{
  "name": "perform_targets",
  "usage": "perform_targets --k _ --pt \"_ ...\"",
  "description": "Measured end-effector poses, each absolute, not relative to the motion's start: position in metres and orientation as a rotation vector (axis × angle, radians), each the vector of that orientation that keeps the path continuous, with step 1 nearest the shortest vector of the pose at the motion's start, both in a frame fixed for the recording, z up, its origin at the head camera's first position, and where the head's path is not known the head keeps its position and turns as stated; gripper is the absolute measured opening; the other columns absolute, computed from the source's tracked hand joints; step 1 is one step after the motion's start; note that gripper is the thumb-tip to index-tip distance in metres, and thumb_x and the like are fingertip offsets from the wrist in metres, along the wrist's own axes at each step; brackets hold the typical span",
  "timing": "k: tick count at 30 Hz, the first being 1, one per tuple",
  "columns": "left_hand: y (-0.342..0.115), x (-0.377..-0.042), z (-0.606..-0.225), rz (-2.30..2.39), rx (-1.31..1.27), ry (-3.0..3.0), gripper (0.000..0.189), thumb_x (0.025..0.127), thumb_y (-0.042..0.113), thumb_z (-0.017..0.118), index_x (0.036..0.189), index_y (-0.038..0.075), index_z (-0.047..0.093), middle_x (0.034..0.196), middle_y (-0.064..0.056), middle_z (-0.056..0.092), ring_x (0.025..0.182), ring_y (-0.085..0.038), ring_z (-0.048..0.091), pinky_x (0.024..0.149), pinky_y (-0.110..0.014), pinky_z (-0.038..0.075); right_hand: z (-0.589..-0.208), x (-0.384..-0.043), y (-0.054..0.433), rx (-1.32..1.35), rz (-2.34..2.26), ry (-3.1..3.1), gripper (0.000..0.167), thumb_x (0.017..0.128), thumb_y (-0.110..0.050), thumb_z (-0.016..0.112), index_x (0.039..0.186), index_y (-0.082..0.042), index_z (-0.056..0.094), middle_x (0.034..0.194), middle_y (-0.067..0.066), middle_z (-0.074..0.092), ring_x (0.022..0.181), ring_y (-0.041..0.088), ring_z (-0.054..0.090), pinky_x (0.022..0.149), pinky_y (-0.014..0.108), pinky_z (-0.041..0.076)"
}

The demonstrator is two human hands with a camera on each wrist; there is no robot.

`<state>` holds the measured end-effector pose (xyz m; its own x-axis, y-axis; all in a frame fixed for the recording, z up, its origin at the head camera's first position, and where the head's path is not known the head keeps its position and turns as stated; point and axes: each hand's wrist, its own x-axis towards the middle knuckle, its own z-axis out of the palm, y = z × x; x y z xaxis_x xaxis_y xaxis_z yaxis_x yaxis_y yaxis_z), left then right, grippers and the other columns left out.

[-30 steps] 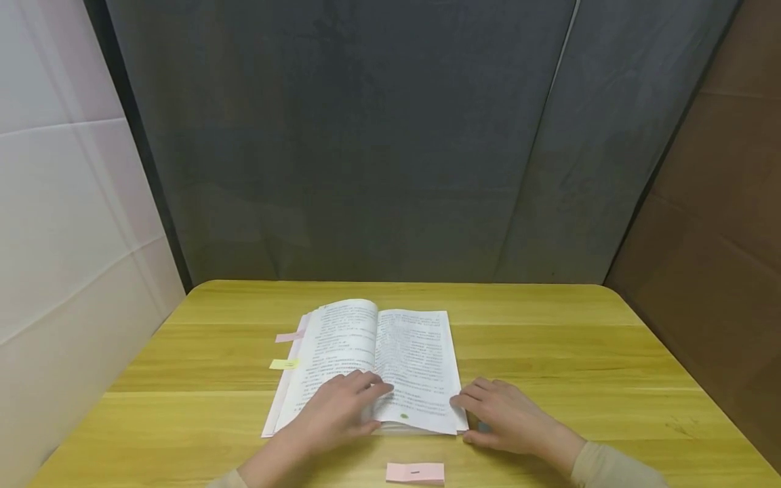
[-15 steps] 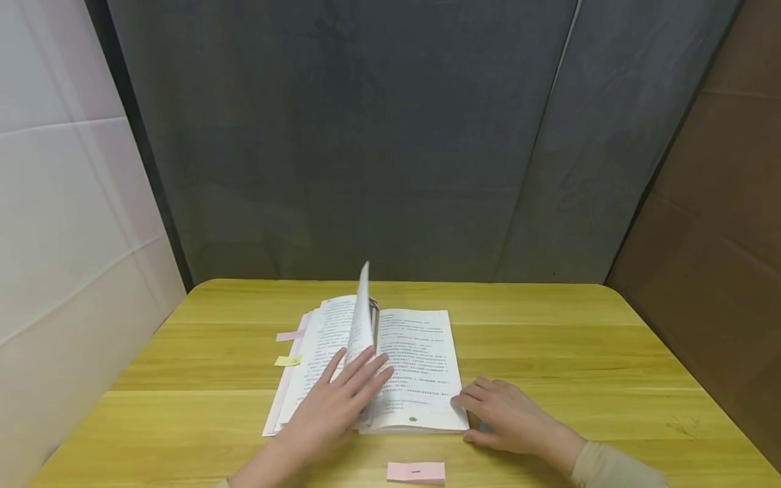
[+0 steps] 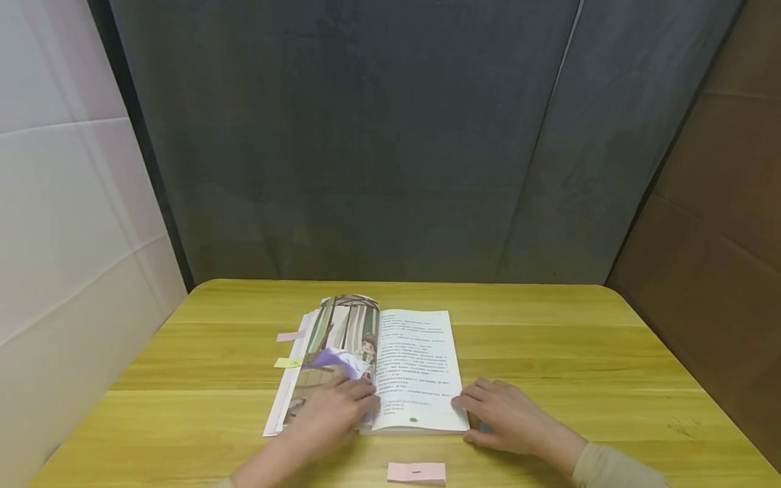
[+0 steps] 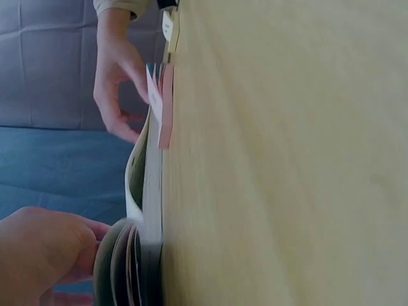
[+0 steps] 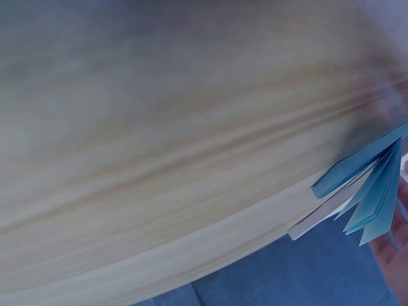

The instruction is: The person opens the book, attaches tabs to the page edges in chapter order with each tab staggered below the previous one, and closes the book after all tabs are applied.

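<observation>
An open book (image 3: 415,359) lies on the table. Its left side shows a coloured illustration (image 3: 335,329), and the right side is printed text. My left hand (image 3: 335,413) rests on the lower part of the illustrated page, fingers toward the spine. In the left wrist view the page edges (image 4: 127,255) curve up next to that hand. My right hand (image 3: 509,417) lies at the book's lower right corner, its index fingertip touching the page edge. Blue sticky notes (image 5: 376,197) with fanned leaves show beside the right hand in its wrist view.
A pink pad (image 3: 416,472) with a dark mark lies in front of the book. Pink (image 3: 289,336) and yellow (image 3: 288,362) tabs stick out from the book's left side. Beyond the wooden table (image 3: 549,325) hangs a dark grey curtain (image 3: 366,149).
My left hand has turned a page over from right to left, and it now lies flat, showing an illustration instead of text. The right hand has stayed at the corner.
</observation>
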<state>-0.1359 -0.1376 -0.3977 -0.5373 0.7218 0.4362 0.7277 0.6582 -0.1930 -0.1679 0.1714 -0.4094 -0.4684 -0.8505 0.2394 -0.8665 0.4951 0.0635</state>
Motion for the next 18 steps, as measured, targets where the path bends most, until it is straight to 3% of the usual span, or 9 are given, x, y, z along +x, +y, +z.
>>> perform_targets --k 4,7,10,18 --pt "-0.128 -0.137 -0.4 -0.1 -1.152 -2.393 0.009 0.075 0.019 0.062 0.083 0.014 0.062 0.082 0.003 0.059 0.075 -0.012 0.056 0.069 -0.028 0.046 -0.409 -0.168 0.172 1.463 0.089 -2.498 0.043 0.082 -0.044 0.057 0.111 -0.013 0.057 0.103 -0.004 0.055 0.095 0.012 0.05 0.074 0.035 0.046" --pt "-0.122 -0.138 -0.4 -0.051 -1.108 -2.464 0.033 0.079 0.043 0.058 0.093 0.013 0.062 0.086 0.002 0.058 0.078 -0.013 0.054 0.066 -0.029 0.046 -0.409 -0.168 0.172 1.462 0.086 -2.493 0.042 0.081 -0.043 0.057 0.111 -0.014 0.057 0.103 -0.005 0.055 0.094 0.011 0.05 0.074 0.034 0.046" --pt "-0.118 -0.139 -0.401 0.031 -1.054 -2.54 0.055 0.075 0.058 0.054 0.104 0.013 0.06 0.093 0.0 0.056 0.084 -0.016 0.051 0.067 -0.032 0.045 -0.409 -0.168 0.172 1.464 0.087 -2.485 0.042 0.081 -0.042 0.058 0.111 -0.013 0.058 0.103 -0.005 0.055 0.093 0.011 0.05 0.073 0.034 0.046" --pt "-0.118 -0.147 -0.402 -0.081 -1.044 -2.592 0.052 0.067 0.054 0.064 0.102 0.016 0.06 0.089 0.002 0.053 0.081 -0.013 0.049 0.063 -0.028 0.044 -0.407 -0.168 0.172 1.48 0.103 -2.478 0.041 0.082 -0.042 0.057 0.111 -0.012 0.057 0.103 -0.004 0.055 0.093 0.011 0.05 0.073 0.035 0.046"
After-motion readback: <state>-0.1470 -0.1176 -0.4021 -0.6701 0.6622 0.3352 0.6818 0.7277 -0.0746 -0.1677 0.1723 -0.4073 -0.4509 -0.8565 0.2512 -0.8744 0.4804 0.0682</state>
